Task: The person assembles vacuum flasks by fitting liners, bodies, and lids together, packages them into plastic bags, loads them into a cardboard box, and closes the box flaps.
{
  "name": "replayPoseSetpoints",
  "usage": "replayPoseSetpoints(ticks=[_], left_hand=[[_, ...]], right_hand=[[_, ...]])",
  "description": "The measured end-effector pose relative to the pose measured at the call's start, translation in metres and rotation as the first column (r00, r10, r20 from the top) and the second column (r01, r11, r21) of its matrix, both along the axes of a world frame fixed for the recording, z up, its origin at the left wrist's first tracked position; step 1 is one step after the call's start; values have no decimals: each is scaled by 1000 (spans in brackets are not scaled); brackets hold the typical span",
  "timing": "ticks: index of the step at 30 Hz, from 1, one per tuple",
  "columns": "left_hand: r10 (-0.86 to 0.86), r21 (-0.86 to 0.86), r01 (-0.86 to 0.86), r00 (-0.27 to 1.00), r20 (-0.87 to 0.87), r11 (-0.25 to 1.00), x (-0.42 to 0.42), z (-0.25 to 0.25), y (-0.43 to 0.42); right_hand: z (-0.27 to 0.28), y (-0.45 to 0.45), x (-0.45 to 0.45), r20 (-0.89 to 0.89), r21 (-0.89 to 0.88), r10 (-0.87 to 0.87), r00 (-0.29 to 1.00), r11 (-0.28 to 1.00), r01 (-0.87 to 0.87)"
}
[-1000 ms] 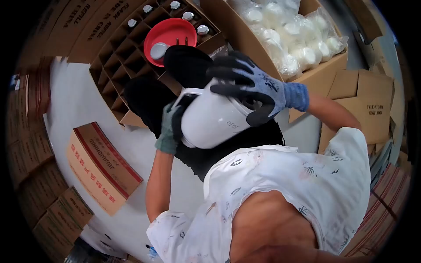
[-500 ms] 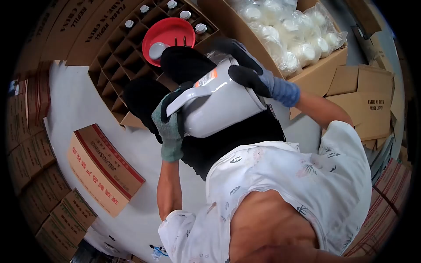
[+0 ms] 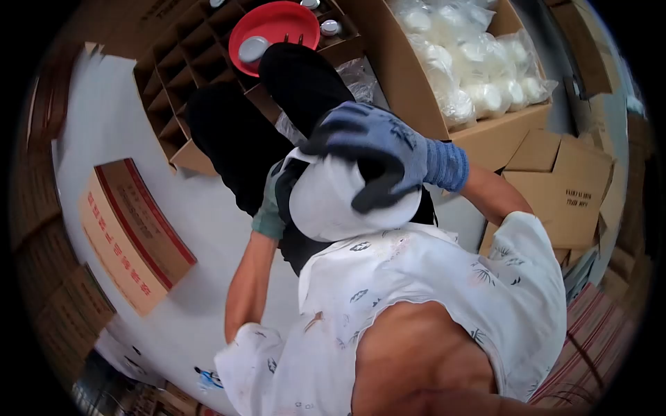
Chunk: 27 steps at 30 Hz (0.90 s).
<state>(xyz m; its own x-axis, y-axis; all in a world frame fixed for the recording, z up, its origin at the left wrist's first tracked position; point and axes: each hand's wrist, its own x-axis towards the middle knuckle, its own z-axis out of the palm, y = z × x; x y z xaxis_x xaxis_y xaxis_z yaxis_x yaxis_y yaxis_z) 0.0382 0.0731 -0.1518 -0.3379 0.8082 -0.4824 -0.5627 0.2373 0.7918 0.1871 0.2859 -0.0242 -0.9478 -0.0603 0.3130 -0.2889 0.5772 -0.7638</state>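
A white flask (image 3: 329, 201) with a handle lies tilted over my lap, its surface smeared by motion. My left hand (image 3: 277, 194), in a green and black glove, is wrapped round its handle side, the fingers partly hidden behind it. Over the flask's upper end is my right hand (image 3: 381, 152), in a blue and black glove, its fingers curved round that end. Beyond my knees, a red bowl (image 3: 239, 28) rests on a divided carton and holds a grey round lid (image 3: 254, 49) and two small dark pieces.
The divided carton (image 3: 170, 90) holds several silver-capped items. At the upper right, an open box (image 3: 503, 128) contains white parts in clear bags. Flattened cardboard (image 3: 555, 187) lies at the right, a printed carton (image 3: 135, 236) on the floor at the left. Stacked boxes (image 3: 48, 298) line the left edge.
The flask has turned, so its orange label and the handle's full side no longer show. My right hand has moved from its far end onto its top. The camera view has shifted slightly.
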Motion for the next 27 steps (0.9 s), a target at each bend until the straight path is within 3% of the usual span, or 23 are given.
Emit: replayPoseSetpoints(ticks=[1,3,4,7,9,10,11,12,13,14,16,19,20,21,22,23,25,26,27], left_hand=[[27,49,-39,977,212,998,4,4,2],[-333,240,272,906,262,932,-18,-10,-3],[-413,256,407,910,-33,877,-21,-7,-4],[-440,134,448,894,-83,884,-12,16,2],[-499,128,532,839,-219,837,-19,-17,-3],[-337,179,303,918,210,936,-15,0,-3],[-179,47,176,983,53,983,-4,26,4],[-174,12,181,959,-222,983,-2,33,-2],[-162,-19,174,863,-478,985,2,40,-8],[-89,-57,76,952,-292,995,10,69,-4],[20,-52,-39,943,-332,998,30,67,-14],[76,45,-62,882,-465,997,38,62,-13],[-83,-1,119,686,-723,993,26,50,-14],[-198,-96,263,392,-899,960,9,30,-19],[-157,-51,285,362,-919,957,7,17,-19],[-114,-8,307,331,-937,952,4,4,-19],[-299,-58,354,680,-669,934,-1,-11,-21],[-218,-12,472,384,-897,882,-11,-8,-20],[-167,-13,322,456,-874,947,-15,-24,-21]], right_hand=[[9,-6,-7,-23,51,129,991,990,-128],[15,-16,-8,-122,207,272,955,948,-244],[16,-20,-8,-155,200,299,942,943,-266],[16,-19,-7,-169,251,371,913,912,-324],[9,-8,-1,-179,329,379,908,893,-308],[4,-2,0,-141,171,326,935,938,-302],[-2,4,8,-13,-13,126,992,992,-127],[-7,11,16,124,-206,-60,990,975,85],[-21,16,24,298,-397,-87,951,895,206],[-36,21,32,448,-552,-105,888,749,367],[-135,51,56,456,-753,11,890,538,379],[-50,9,30,400,-759,-40,916,546,355],[-33,5,28,518,-688,81,852,631,358],[-20,-1,16,318,-423,28,948,899,115],[-7,-8,5,47,-45,-28,998,999,30],[15,-13,1,30,62,47,998,997,-49],[36,-20,-2,-55,168,206,977,966,-194],[33,-14,0,-57,111,187,981,977,-179],[26,-3,3,-58,63,167,984,985,-164]])
